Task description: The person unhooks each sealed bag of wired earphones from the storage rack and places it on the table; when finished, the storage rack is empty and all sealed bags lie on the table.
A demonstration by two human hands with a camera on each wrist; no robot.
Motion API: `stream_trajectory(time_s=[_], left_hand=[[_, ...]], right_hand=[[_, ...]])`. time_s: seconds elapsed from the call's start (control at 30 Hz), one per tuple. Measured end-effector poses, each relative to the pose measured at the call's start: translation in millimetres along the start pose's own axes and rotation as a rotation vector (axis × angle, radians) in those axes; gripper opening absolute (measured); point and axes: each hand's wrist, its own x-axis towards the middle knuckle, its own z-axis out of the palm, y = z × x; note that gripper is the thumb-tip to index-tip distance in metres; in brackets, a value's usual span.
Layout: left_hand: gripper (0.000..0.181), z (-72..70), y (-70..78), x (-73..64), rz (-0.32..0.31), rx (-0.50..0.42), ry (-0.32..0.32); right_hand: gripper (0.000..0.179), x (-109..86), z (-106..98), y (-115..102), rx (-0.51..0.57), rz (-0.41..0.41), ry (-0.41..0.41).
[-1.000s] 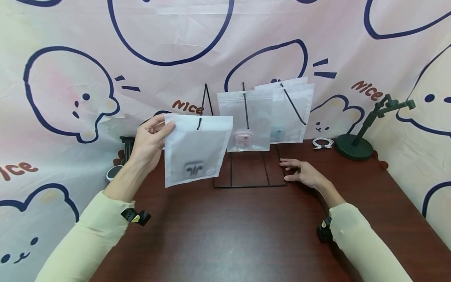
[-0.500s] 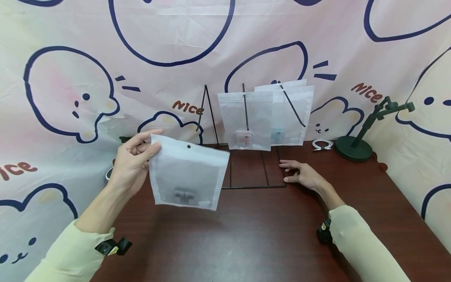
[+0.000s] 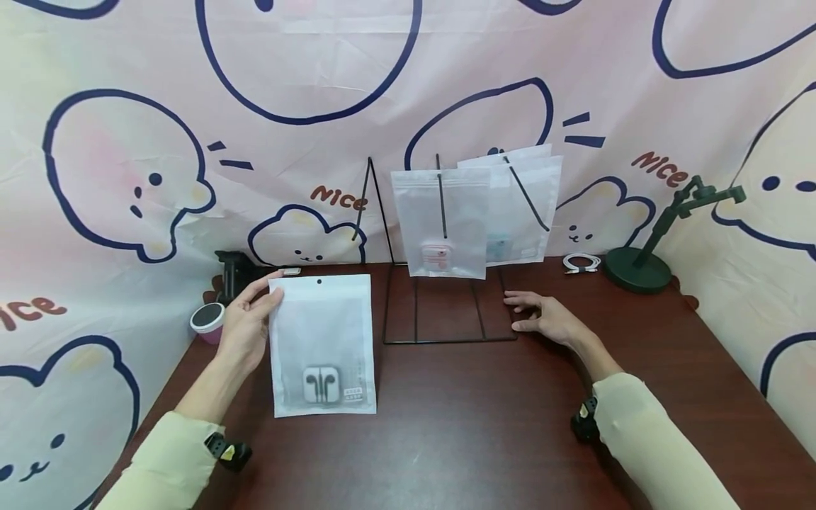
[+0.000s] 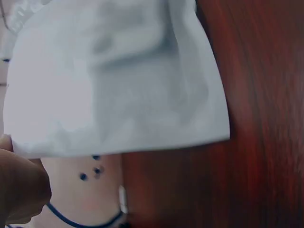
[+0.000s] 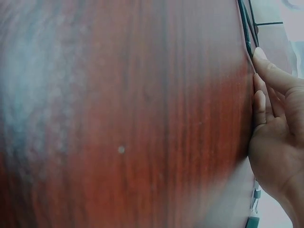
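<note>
My left hand (image 3: pixel 245 329) pinches a white translucent zip bag (image 3: pixel 321 326) by its top left corner. Through its front shows a pair of white earphones (image 3: pixel 321 384) coiled in a case. The left wrist view has the bag (image 4: pixel 156 114) filling much of the picture, beside the pinching hand (image 4: pixel 23 185). At the right side of a black wire display rack (image 3: pixel 449 342), my right hand (image 3: pixel 551 316) lies low on the table with fingers extended. In the right wrist view its thumb tip (image 5: pixel 259 53) is right at the rack's corner wire.
Similar bags hang from the rack: one in the middle (image 3: pixel 440 212), and more on the right hook (image 3: pixel 532 212). The left hook (image 3: pixel 363 202) is bare. A green stand (image 3: pixel 640 269), coiled white cable (image 3: pixel 581 263), pink cup (image 3: pixel 207 320) and black stand (image 3: pixel 232 276) line the back.
The bag with the earphones has come off the rack's left hook. My left hand has brought it left and down toward the front. My right hand has stayed at the rack.
</note>
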Motion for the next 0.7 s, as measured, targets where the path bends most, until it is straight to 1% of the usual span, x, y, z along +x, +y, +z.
stream_trajectory(time_s=[0.1,0.17,0.3,0.4,0.53,0.7], left_hand=[[0.056,1.4,-12.0,14.9,-0.061,0.044,0.068],[0.051,3.8,-19.6,23.1,-0.089,0.066,0.116],[0.045,10.5,-33.4,36.3,-0.101,0.103,0.191],[0.045,14.9,-41.3,45.5,-0.103,0.109,0.211],[0.043,19.3,-50.5,57.4,-0.102,0.141,0.232],[0.042,22.5,-63.1,70.2,-0.126,0.212,0.249]], right_hand=[[0.054,-1.3,0,1,0.004,-0.001,0.009],[0.054,-1.3,0,1,0.004,-0.004,0.012],[0.053,-0.8,1,3,0.005,-0.001,0.018],[0.053,-1.2,2,4,0.004,0.004,0.019],[0.051,-1.1,1,3,0.005,-0.002,0.027],[0.052,-0.2,-1,4,0.021,-0.003,0.026]])
